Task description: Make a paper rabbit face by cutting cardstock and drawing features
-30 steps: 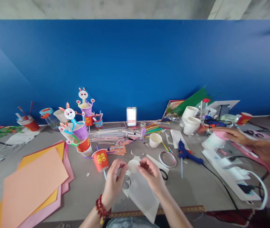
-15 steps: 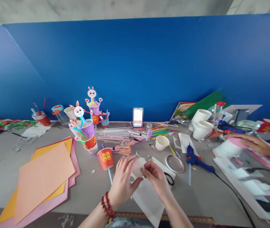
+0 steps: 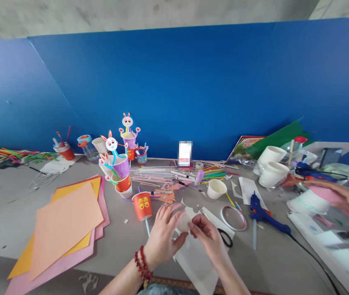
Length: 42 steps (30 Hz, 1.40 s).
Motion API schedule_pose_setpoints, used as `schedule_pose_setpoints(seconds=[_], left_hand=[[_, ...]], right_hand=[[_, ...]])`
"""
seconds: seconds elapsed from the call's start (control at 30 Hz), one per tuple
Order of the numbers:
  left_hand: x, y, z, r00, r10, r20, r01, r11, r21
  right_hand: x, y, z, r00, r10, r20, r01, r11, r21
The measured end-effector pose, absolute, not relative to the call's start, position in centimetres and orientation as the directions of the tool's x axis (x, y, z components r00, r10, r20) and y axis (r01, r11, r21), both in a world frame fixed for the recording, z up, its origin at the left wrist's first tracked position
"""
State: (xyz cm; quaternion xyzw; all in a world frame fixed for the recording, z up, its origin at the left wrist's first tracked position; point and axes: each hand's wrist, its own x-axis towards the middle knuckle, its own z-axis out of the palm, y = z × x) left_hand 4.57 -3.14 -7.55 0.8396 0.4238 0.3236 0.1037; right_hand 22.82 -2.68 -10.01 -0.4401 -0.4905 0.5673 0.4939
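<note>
A small rounded piece of white paper (image 3: 184,222) is between my hands. My right hand (image 3: 207,239) is closed, pinching its right edge between thumb and fingertips. Beside its left edge, my left hand (image 3: 165,233) has its fingers stretched out and the thumb apart; whether the fingertips touch the paper is hard to see. A larger white sheet (image 3: 197,262) lies on the table beneath both hands. Just right of my right hand are scissors (image 3: 226,237) with black handles, partly hidden. An upturned red paper cup (image 3: 143,207) on a pale blue straw is left of my left hand.
Coloured paper sheets (image 3: 66,225) are stacked at left. Rabbit figures on cups (image 3: 121,166) stand behind them. A tape roll (image 3: 233,218), a blue glue gun (image 3: 262,213) with its cord and a white cup (image 3: 216,189) lie rightward. Another person's hand (image 3: 346,198) rests on a pink-and-white cup.
The view has turned slightly left, so everything appears further right. My hands keep nearly the same pose around the small white paper.
</note>
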Motion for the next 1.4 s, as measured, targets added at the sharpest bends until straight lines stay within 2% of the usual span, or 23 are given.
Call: schedule_pose_setpoints(seconds=[0.3,0.53,0.63,0.7,0.73,0.8,0.83,0.87,0.9,0.93,1.0,1.1,1.27,1.4], left_hand=[[4.4,-2.7,-7.4,0.429,0.782,0.452,0.631,-0.618,0.469],[4.1,-2.8,-7.8,0.407,0.785,0.467,0.628,-0.612,0.48],[4.1,-2.9,-7.7,0.39,0.784,0.482,0.575,-0.617,0.538],[4.1,-3.0,-7.5,0.346,0.816,0.462,0.487,-0.578,0.655],[4.1,-3.0,-7.4,0.319,0.848,0.423,0.398,-0.525,0.752],[4.1,-3.1,-7.4,0.287,0.922,0.261,0.073,-0.292,0.954],[4.1,-3.2,-7.4,0.305,0.942,0.143,-0.135,-0.106,0.985],[4.1,-3.2,-7.3,0.348,0.937,0.027,-0.327,0.095,0.94],[4.1,-3.1,-7.3,0.403,0.913,-0.067,-0.471,0.27,0.84],[4.1,-3.1,-7.3,0.457,0.88,-0.131,-0.562,0.4,0.724],[3.9,-3.0,-7.3,0.534,0.824,-0.19,-0.633,0.538,0.556],[3.8,-2.9,-7.1,0.567,0.797,-0.208,-0.655,0.589,0.474],[3.9,-3.2,-6.6,0.59,0.779,-0.213,-0.635,0.611,0.474],[4.2,-3.6,-6.2,0.603,0.772,-0.2,-0.617,0.611,0.496]], right_hand=[[23.1,-2.9,-9.0,-0.076,0.997,-0.003,-0.055,-0.007,-0.998],[23.0,-2.9,-8.7,-0.042,0.998,-0.038,-0.119,-0.043,-0.992],[22.8,-3.0,-8.3,-0.042,0.998,-0.038,-0.132,-0.043,-0.99],[22.7,-3.2,-8.0,-0.034,0.999,-0.015,-0.14,-0.02,-0.99],[22.7,-3.3,-8.0,-0.025,1.0,0.0,-0.148,-0.004,-0.989],[22.9,-3.4,-7.9,0.005,1.0,0.028,-0.173,0.029,-0.984],[22.9,-3.5,-8.0,0.02,0.999,0.034,-0.18,0.037,-0.983],[23.0,-3.5,-8.0,0.032,0.999,0.035,-0.18,0.04,-0.983],[23.1,-3.5,-8.1,0.039,0.999,0.031,-0.173,0.038,-0.984],[23.2,-3.5,-8.3,0.041,0.999,0.025,-0.16,0.032,-0.987],[23.2,-3.5,-8.5,0.035,0.999,0.017,-0.131,0.021,-0.991],[23.2,-3.5,-8.8,0.015,0.999,0.028,-0.107,0.03,-0.994],[23.2,-3.5,-8.1,0.022,0.997,0.076,-0.012,0.076,-0.997],[22.7,-3.4,-6.5,0.011,0.984,0.177,0.064,0.176,-0.982]])
